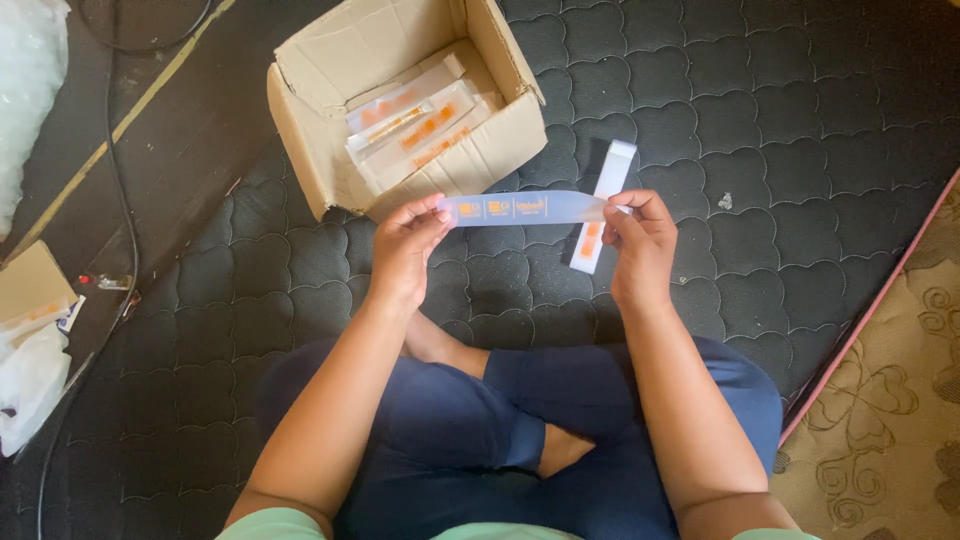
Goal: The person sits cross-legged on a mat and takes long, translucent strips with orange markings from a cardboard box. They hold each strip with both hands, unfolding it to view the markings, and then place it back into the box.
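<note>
Fingers (pixel 428 222) on sleeve (pixel 520 208) near packet-filled box (pixel 510 135)

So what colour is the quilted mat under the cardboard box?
Black quilted mat, seen in the head view.

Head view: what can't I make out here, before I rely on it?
- Clear sleeve between left hand and right hand: its orange print is too small, and whether anything is inside cannot be told.
- White box: partly behind the sleeve and right hand.
- Cardboard box: its near wall hides the lower packets.
- White bags: cut off by the left edge.
</note>
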